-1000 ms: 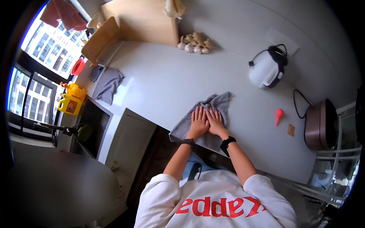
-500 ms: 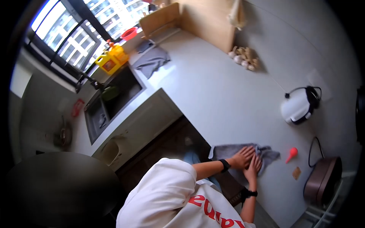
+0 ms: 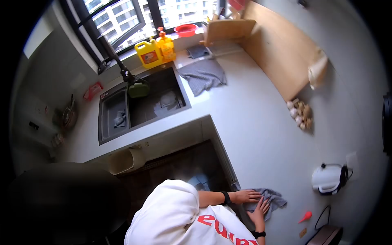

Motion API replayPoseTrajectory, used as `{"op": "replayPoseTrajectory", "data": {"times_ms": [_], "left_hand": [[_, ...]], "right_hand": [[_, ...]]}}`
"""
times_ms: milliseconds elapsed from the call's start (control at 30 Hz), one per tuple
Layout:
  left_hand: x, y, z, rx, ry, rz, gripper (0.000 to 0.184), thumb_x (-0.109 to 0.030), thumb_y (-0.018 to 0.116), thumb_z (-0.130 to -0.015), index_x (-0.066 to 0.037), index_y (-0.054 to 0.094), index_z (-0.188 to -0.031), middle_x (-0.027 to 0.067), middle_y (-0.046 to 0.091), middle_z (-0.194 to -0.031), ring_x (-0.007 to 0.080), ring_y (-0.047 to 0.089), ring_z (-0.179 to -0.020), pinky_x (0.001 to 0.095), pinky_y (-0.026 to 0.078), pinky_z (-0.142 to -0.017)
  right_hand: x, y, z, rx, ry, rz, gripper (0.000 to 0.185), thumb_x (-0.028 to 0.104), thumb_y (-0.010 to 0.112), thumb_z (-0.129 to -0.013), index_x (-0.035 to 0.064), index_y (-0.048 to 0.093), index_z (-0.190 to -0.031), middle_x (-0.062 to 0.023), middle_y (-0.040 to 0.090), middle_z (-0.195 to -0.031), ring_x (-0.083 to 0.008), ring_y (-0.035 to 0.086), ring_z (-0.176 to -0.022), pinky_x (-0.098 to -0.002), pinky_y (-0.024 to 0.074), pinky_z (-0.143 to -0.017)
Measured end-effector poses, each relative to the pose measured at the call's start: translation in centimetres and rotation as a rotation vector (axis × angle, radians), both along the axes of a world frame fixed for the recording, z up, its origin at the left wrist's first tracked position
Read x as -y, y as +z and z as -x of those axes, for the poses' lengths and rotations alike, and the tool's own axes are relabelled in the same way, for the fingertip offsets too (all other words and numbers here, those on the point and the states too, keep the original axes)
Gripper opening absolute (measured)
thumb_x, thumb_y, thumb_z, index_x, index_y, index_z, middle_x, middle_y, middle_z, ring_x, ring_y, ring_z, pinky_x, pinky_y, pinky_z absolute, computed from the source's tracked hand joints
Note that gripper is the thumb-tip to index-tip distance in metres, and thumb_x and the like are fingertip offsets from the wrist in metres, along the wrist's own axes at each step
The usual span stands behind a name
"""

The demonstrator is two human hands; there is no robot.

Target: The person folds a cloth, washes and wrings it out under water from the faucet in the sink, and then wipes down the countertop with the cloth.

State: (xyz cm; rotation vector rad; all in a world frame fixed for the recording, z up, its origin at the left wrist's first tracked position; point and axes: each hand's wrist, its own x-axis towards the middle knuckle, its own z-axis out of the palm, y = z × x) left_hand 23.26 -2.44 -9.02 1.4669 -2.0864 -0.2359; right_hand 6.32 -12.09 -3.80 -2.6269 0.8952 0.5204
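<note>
My left hand [image 3: 246,196] lies palm down with fingers stretched out on a grey cloth [image 3: 276,198] at the counter's edge. Close beside it, my right hand [image 3: 259,210] presses on the same cloth, its fingers spread. The cloth is wrinkled, and part of it is hidden beneath both hands. To the right of the cloth lies a small red bulb with a pointed tip [image 3: 306,216]. A small brown flat piece [image 3: 303,232] is below it.
A white kettle-like appliance [image 3: 328,179] and a brown box-shaped appliance [image 3: 326,237] stand on the right. Garlic bulbs [image 3: 300,114] lie by a wooden board [image 3: 281,49]. Another grey cloth [image 3: 204,75] lies beside the sink [image 3: 185,96], near yellow bottles [image 3: 149,54].
The view has turned toward the sink and window, so the counter items appear shifted. Both hands stay on the cloth, now less overlapped, and the cloth looks more bunched.
</note>
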Motion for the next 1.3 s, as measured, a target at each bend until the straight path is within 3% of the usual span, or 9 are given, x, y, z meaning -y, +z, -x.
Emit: {"op": "replayPoseTrajectory", "data": {"times_ms": [267, 400, 533, 667, 767, 967, 1133, 1233, 1300], "left_hand": [[-10.8, 2.6, -16.5, -0.114, 0.578, -0.015, 0.038, -0.008, 0.053, -0.074, -0.005, 0.049, -0.112, 0.0127, 0.043, -0.126, 0.0289, 0.039, -0.12, 0.0402, 0.031, -0.099], [-19.0, 3.4, -19.7, -0.089, 1.011, -0.109, 0.027, -0.009, 0.053, -0.074, -0.006, 0.053, -0.102, 0.0111, 0.053, -0.095, 0.0287, 0.05, -0.095, 0.038, 0.038, -0.082], [-27.6, 6.4, -18.5, -0.179, 1.215, -0.193, 0.027, -0.01, 0.057, -0.071, -0.007, 0.055, -0.098, 0.0097, 0.054, -0.081, 0.0251, 0.054, -0.077, 0.0348, 0.039, -0.069], [-31.3, 8.9, -16.2, -0.257, 1.495, -0.19, 0.029, -0.011, 0.06, -0.07, -0.002, 0.053, -0.097, 0.012, 0.053, -0.081, 0.0268, 0.054, -0.074, 0.036, 0.042, -0.067], [-32.4, 8.7, -16.1, -0.283, 1.679, -0.14, 0.03, -0.012, 0.062, -0.069, 0.001, 0.051, -0.094, 0.0142, 0.053, -0.08, 0.0293, 0.054, -0.075, 0.0378, 0.043, -0.067], [-35.2, 16.3, -22.2, -0.485, 1.895, 0.04, 0.025, -0.015, 0.061, -0.072, 0.002, 0.052, -0.088, 0.0191, 0.056, -0.08, 0.0357, 0.054, -0.076, 0.0424, 0.043, -0.071], [-40.8, 22.7, -30.7, -0.582, 2.011, 0.483, 0.018, -0.013, 0.057, -0.08, 0.002, 0.055, -0.089, 0.0203, 0.054, -0.081, 0.0395, 0.051, -0.079, 0.043, 0.041, -0.07], [-42.6, 22.7, -33.7, -1.006, 1.928, 0.95, 0.033, -0.018, 0.051, -0.088, 0.004, 0.047, -0.113, 0.0143, 0.053, -0.108, 0.0248, 0.051, -0.101, 0.0338, 0.039, -0.086], [-43.7, 24.1, -34.7, -1.339, 1.958, 1.072, 0.047, -0.035, 0.045, -0.092, 0.003, 0.043, -0.12, 0.0093, 0.048, -0.12, 0.021, 0.046, -0.109, 0.031, 0.035, -0.093]], "right_hand": [[-8.1, -0.6, -21.6, 0.299, 0.382, 0.016, 0.092, 0.003, 0.057, -0.062, 0.0008, 0.007, -0.14, -0.0303, 0.005, -0.141, -0.0494, 0.007, -0.129, -0.0566, 0.0071, -0.104], [-11.3, -0.8, -32.6, 0.36, 0.763, -0.233, 0.07, -0.004, 0.046, -0.063, 0.0009, 0.034, -0.131, -0.0227, 0.022, -0.14, -0.0428, 0.016, -0.13, -0.0508, 0.0154, -0.105], [-17.3, 2.5, -40.5, 0.069, 1.167, -0.71, 0.052, -0.005, 0.042, -0.068, -0.0009, 0.049, -0.119, -0.0201, 0.051, -0.119, -0.0337, 0.043, -0.117, -0.0382, 0.0336, -0.099], [-24.6, 9.3, -46.1, -0.376, 1.31, -0.872, 0.048, -0.008, 0.045, -0.074, 0.0028, 0.052, -0.12, -0.0166, 0.054, -0.118, -0.0305, 0.05, -0.109, -0.0338, 0.0404, -0.094], [-28.4, 8.8, -49.0, -0.359, 1.68, -0.883, 0.045, -0.009, 0.045, -0.076, 0.0018, 0.052, -0.119, -0.0154, 0.053, -0.118, -0.0301, 0.05, -0.109, -0.0343, 0.0392, -0.095], [-34.9, 15.0, -58.3, -0.437, 1.582, -1.199, 0.045, -0.006, 0.047, -0.077, 0.0024, 0.051, -0.121, -0.0131, 0.055, -0.117, -0.0245, 0.052, -0.108, -0.0324, 0.0396, -0.094], [-39.8, 15.0, -71.2, -0.017, 1.451, -1.374, 0.054, 0.012, 0.061, -0.082, 0.009, 0.039, -0.132, -0.0078, 0.048, -0.124, -0.0185, 0.051, -0.106, -0.0301, 0.0417, -0.089], [-43.8, 12.1, -79.2, 0.246, 0.982, -1.335, 0.057, 0.02, 0.06, -0.084, 0.0076, 0.034, -0.134, -0.0115, 0.051, -0.117, -0.0165, 0.052, -0.104, -0.0283, 0.0439, -0.085], [-45.9, 10.3, -83.3, 0.406, 0.969, -1.285, 0.057, 0.022, 0.06, -0.085, 0.0068, 0.033, -0.133, -0.0121, 0.052, -0.117, -0.0173, 0.055, -0.1, -0.0271, 0.0453, -0.081]]}}
